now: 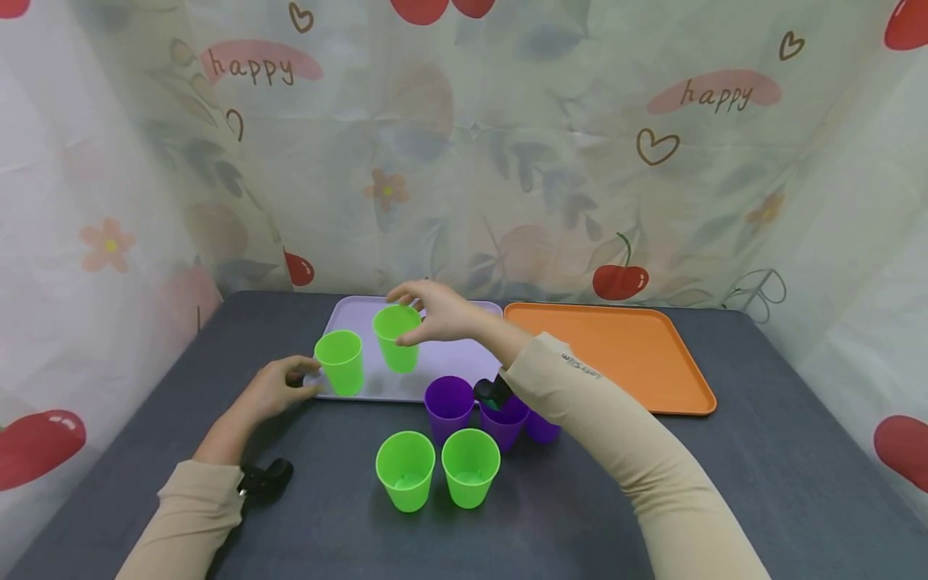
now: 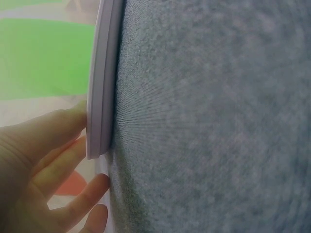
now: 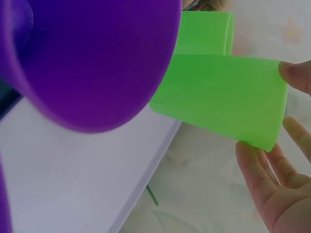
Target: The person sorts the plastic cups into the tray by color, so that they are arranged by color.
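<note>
My right hand (image 1: pixel 445 312) reaches over the lilac tray (image 1: pixel 449 370) and holds a green cup (image 1: pixel 399 354) by its rim, thumb on one side and fingers on the other. The right wrist view shows that green cup (image 3: pixel 223 97) between thumb and fingertips. Another green cup (image 1: pixel 341 362) stands upright on the tray's left part. My left hand (image 1: pixel 279 387) is beside it, fingers loosely bent and apart from the cup. In the left wrist view, its thumb is at the tray's rim (image 2: pixel 101 97). Two more green cups (image 1: pixel 406 471) stand upright on the table in front.
Three purple cups (image 1: pixel 449 407) stand between the front green cups and the tray, partly behind my right forearm. An orange tray (image 1: pixel 609 354) lies to the right of the lilac tray on the dark table (image 1: pixel 312 515). A patterned curtain (image 1: pixel 493 201) hangs behind.
</note>
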### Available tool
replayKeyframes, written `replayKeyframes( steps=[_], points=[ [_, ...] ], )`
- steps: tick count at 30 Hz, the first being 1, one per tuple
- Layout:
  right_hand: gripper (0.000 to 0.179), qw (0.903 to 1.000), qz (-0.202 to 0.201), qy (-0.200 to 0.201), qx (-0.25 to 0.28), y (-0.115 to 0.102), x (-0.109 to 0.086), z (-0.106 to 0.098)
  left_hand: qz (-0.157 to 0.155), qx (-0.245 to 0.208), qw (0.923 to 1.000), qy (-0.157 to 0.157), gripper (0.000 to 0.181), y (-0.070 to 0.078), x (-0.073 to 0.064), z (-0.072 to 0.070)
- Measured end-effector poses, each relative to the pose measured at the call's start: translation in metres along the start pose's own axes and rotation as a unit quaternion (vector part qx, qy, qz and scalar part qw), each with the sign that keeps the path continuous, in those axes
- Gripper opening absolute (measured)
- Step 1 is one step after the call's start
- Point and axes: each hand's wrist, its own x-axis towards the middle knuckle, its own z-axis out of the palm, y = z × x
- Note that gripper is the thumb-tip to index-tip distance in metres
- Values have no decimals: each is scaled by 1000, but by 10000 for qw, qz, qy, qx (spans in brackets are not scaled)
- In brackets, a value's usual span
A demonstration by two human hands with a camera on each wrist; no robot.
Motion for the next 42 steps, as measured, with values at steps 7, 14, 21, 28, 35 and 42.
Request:
replayKeyframes(
  steps=[7,14,21,28,35,42],
  points=[
    [59,9999,-11,-114,-95,-3,8,5,-9,-30,10000,-1,42,-1,0,0],
    [58,9990,-27,-364,-244,-5,18,13,20,-31,10000,8,41,-2,0,0],
    [57,9982,-4,-538,-275,-6,24,20,87,-20,9999,55,40,-2,0,0],
    [57,9973,227,-619,-327,-3,25,24,101,-16,9999,68,40,-3,0,1],
    [57,9953,636,-612,-398,-2,25,28,19,-24,10000,-18,42,-3,1,1],
    [58,9943,723,-657,-422,-3,25,30,0,-8,10000,-33,43,-2,1,0]
  ],
)
